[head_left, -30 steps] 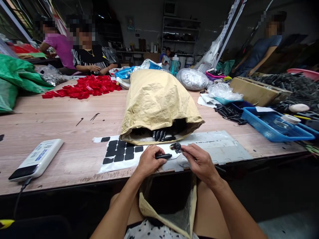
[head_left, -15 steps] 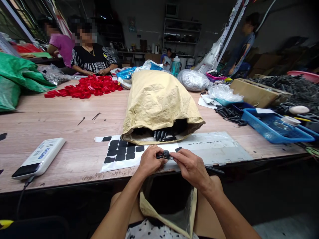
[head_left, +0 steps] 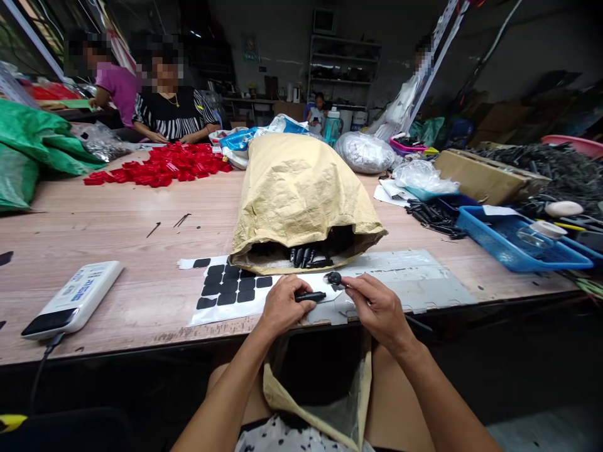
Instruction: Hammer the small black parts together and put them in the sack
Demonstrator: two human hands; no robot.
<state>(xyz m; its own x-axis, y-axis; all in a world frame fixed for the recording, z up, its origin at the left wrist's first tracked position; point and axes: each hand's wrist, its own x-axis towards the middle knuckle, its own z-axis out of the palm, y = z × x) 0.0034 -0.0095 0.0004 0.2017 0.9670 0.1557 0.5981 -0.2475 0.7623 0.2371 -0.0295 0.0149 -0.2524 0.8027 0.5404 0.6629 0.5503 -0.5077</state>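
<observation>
My left hand (head_left: 285,302) is closed on a short black rod (head_left: 311,295) that points right, above the front edge of the table. Between the fingertips of my right hand (head_left: 377,307) is a small piece with a round black head (head_left: 334,278); its exact kind I cannot make out. The two pieces are apart. Under my hands lies a white sheet with black rounded-square stickers (head_left: 228,297). Just beyond, a tan paper sack (head_left: 301,188) lies with its mouth toward me, and black rod-shaped parts (head_left: 301,256) show inside. On my lap an open tan sack (head_left: 282,392) gapes, dark inside.
A white power bank (head_left: 75,298) with a cable is at the left. Red parts (head_left: 164,164) lie heaped farther back, near a person in a striped top (head_left: 174,113). To the right are a blue basket (head_left: 522,242), loose black parts (head_left: 433,218) and a cardboard box (head_left: 490,176).
My right hand has moved right and slightly up, carrying the round-headed piece away from my left hand. The black rod now shows plainly. A person at the back right has moved left behind the post.
</observation>
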